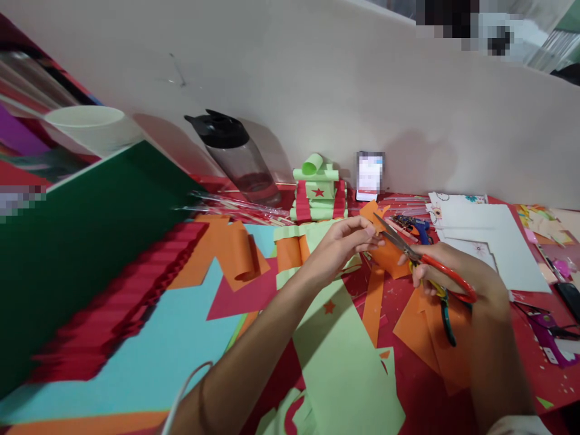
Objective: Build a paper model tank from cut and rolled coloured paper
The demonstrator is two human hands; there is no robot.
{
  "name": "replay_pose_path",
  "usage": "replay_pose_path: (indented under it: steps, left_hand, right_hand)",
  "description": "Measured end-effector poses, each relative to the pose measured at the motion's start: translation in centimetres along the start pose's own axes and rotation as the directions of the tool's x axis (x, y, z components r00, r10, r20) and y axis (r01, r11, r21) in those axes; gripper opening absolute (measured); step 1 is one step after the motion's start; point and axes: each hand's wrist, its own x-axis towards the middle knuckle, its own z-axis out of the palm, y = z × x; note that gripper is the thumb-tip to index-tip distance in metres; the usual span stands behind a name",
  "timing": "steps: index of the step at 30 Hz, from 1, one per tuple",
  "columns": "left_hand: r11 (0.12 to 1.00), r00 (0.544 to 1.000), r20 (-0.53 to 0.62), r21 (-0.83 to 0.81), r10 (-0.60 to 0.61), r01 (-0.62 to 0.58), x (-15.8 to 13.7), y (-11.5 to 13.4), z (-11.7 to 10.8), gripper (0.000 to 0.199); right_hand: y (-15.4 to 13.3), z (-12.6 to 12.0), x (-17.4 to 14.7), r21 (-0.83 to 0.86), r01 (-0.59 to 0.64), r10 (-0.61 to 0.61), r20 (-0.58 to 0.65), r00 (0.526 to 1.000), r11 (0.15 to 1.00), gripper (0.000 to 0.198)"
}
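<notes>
My right hand (446, 269) is closed around the red handles of a pair of scissors (403, 243), whose blades point up and left. Pinched in the fingertips of my left hand (347, 241) is a small piece of orange paper (374, 211), touching or very near the blades; the fingers partly hide it. Orange paper strips (374, 308) and sheets (419, 332) lie on the table below. Pliers (446, 314) with yellow and green handles show beneath my right hand. A small orange star (329, 307) rests on the light green paper (348, 374).
A green paper model (319, 190) with red bands stands by the wall. Beside it are a water bottle (240, 157) and a phone (370, 175). A dark green board (90, 254) leans at left over red pleated paper (122, 308). White sheets (512, 248) lie at right.
</notes>
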Motion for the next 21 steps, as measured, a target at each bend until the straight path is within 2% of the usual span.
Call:
replay_pose_path:
  steps: [3, 6, 10, 17, 21]
  left_hand:
    - [0.999, 1.0, -0.015, 0.033, 0.003, -0.002, -0.1, 0.3, 0.0, 0.029]
    - [0.981, 0.996, -0.064, 0.187, 0.07, -0.057, -0.2, 0.5, 0.0, 0.024]
    - [0.912, 0.985, -0.055, 0.389, 0.161, -0.128, -0.3, 0.7, 0.0, 0.019]
    - [0.854, 0.98, -0.046, 0.499, 0.194, -0.146, -0.4, 1.0, -0.2, 0.021]
    - [0.831, 0.975, -0.05, 0.533, 0.217, -0.158, -0.5, 1.0, -0.3, 0.02]
  right_hand:
    - [0.1, 0.0, 0.2, -0.035, 0.007, -0.006, 0.021, 1.0, 0.999, 0.018]
    - [0.0, -0.1, 0.4, -0.052, -0.003, 0.004, 0.021, 1.0, 0.999, 0.021]
    - [0.0, -0.1, 0.6, -0.046, -0.02, 0.021, 0.017, 1.0, 0.999, 0.026]
    - [-0.5, 0.0, 0.6, -0.05, 0.016, -0.014, 0.025, 1.0, 0.999, 0.023]
    - [-0.9, 0.0, 0.6, -0.046, 0.024, -0.021, 0.052, 0.998, 0.999, 0.029]
